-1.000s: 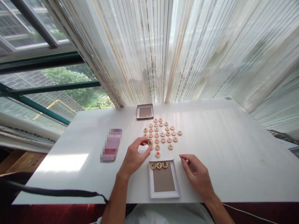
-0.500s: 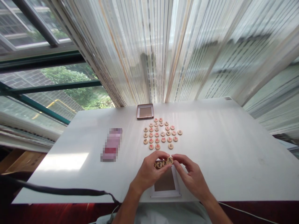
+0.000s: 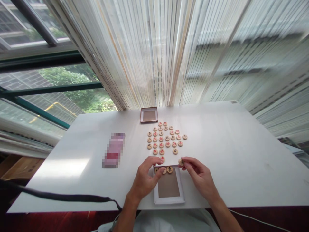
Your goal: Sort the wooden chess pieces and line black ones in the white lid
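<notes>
A white-rimmed box tray (image 3: 182, 195) lies at the table's near edge with three wooden chess discs (image 3: 169, 169) along its far end. My left hand (image 3: 145, 178) rests over the tray's left corner, fingers curled, fingertips touching the leftmost disc. My right hand (image 3: 200, 175) pinches one wooden disc (image 3: 181, 162) just beyond the tray's right corner. Several more discs (image 3: 166, 137) with red and black characters lie spread on the white table (image 3: 229, 154) behind the tray.
A small brown-rimmed box lid (image 3: 149, 115) sits at the far side near the striped curtain (image 3: 183, 51). A blurred pink packet (image 3: 113, 149) lies to the left. A dark cord (image 3: 60, 196) crosses the near left edge.
My left hand carried a disc from the spread pieces to the tray. My right hand came in to meet it and now holds the disc, having drawn it out to the right.
</notes>
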{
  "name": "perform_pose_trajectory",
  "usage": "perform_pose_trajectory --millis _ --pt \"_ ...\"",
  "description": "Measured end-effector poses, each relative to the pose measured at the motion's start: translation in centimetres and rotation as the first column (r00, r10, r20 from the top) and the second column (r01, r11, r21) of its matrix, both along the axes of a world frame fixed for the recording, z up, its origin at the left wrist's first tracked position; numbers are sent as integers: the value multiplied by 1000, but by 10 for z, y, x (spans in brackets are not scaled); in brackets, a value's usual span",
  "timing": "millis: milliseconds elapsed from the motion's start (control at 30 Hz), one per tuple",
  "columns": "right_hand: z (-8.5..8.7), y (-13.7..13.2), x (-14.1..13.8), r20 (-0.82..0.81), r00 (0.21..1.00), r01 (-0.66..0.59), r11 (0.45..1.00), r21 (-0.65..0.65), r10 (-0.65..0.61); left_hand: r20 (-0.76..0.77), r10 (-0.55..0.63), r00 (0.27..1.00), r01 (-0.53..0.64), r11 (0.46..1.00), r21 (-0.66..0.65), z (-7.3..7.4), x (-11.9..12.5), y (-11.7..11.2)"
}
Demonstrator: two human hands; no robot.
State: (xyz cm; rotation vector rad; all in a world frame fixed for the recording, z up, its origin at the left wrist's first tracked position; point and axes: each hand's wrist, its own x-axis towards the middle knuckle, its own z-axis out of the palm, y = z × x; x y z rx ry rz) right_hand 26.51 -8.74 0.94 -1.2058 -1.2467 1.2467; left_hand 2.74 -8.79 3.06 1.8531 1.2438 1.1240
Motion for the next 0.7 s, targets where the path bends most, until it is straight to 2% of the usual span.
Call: perform_pose_trajectory --millis 133,267,433,700 --pt "-11 7 11 9 1000 21 1000 -15 -21 -68 62 996 -63 998 -8 -10 -15 -8" --pt "-16 9 14 23 999 42 998 -51 -41 -105 32 994 -36 999 -32 -14 -15 -14" --pt "-17 9 12 40 998 38 999 16 -38 -144 -16 989 8 999 -53 -8 -6 -13" --pt "-28 12 14 55 998 28 997 77 -32 -319 -46 947 44 999 -11 -1 3 -10"
